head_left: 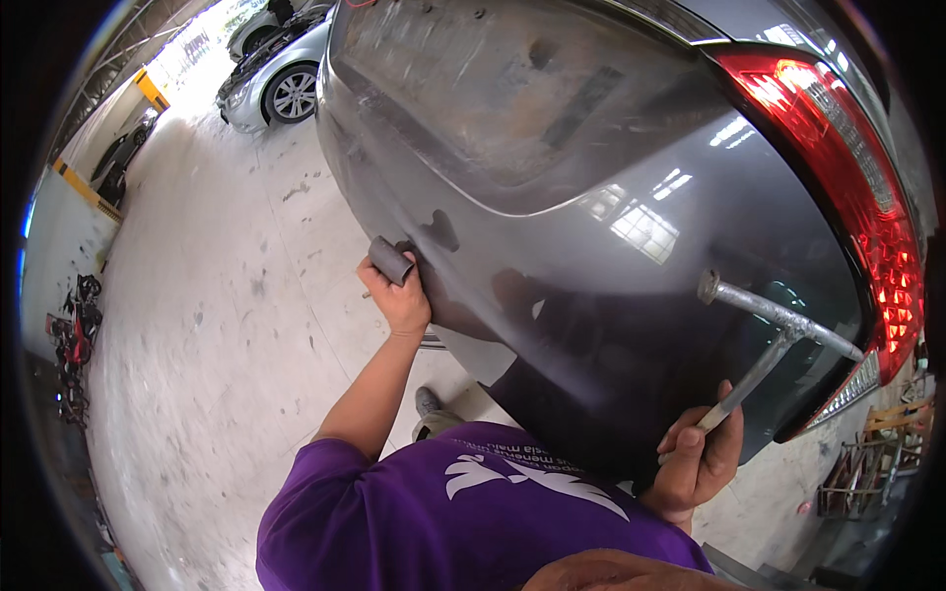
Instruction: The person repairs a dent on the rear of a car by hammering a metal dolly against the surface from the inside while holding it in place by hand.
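My left grip (402, 300): wrapped round a dark-grey curved block (392, 260), beside grey car rear panel (591, 286); my right grip (702, 453): holding metal hammer (786, 323) by its handle

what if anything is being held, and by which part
The right hand holds a metal hammer by the lower part of its handle. The left hand holds a dark grey block; its exact grip is partly hidden.
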Demonstrator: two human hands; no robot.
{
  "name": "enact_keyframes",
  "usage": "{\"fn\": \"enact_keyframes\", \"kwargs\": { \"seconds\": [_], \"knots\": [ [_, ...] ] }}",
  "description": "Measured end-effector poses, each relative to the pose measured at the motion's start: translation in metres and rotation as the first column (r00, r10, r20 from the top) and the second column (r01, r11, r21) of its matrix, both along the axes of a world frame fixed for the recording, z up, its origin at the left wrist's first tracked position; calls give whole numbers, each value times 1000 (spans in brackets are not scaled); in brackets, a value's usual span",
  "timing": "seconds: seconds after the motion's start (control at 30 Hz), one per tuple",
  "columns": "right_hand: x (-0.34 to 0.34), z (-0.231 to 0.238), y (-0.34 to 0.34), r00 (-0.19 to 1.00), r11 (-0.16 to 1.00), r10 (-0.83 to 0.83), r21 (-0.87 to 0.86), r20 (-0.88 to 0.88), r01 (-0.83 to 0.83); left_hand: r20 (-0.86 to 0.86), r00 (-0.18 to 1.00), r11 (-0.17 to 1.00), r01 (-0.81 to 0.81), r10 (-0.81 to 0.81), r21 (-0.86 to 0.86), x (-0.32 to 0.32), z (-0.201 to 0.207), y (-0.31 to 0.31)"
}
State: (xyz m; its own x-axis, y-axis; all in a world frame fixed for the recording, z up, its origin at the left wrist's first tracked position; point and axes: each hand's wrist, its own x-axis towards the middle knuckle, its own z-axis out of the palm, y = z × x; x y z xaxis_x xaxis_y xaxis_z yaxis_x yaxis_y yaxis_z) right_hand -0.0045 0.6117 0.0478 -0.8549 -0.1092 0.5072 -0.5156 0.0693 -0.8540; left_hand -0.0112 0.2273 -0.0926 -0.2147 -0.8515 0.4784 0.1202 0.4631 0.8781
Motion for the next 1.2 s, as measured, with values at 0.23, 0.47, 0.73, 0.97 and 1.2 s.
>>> {"fn": "enact_keyframes", "kwargs": {
  "seconds": [0.23,0.47,0.73,0.97,1.2],
  "knots": [
    [-6,-13,11,996,981,93,-174,3,-91,19,999,999,33,-33,-28,-4,1,1],
    [-9,-7,10,985,950,169,-273,32,-154,37,992,910,129,-125,-393,-2,-19,-32],
    [-14,-8,14,985,967,172,-187,-34,-175,6,942,688,249,-335,-681,-7,-1,-60],
    [-11,32,-77,986,988,138,52,91,-143,-16,900,643,299,-436,-705,-9,1,-60],
    [-34,96,-226,981,863,191,469,38,-187,-30,878,621,312,-477,-719,-12,-5,-63]
  ]
}}
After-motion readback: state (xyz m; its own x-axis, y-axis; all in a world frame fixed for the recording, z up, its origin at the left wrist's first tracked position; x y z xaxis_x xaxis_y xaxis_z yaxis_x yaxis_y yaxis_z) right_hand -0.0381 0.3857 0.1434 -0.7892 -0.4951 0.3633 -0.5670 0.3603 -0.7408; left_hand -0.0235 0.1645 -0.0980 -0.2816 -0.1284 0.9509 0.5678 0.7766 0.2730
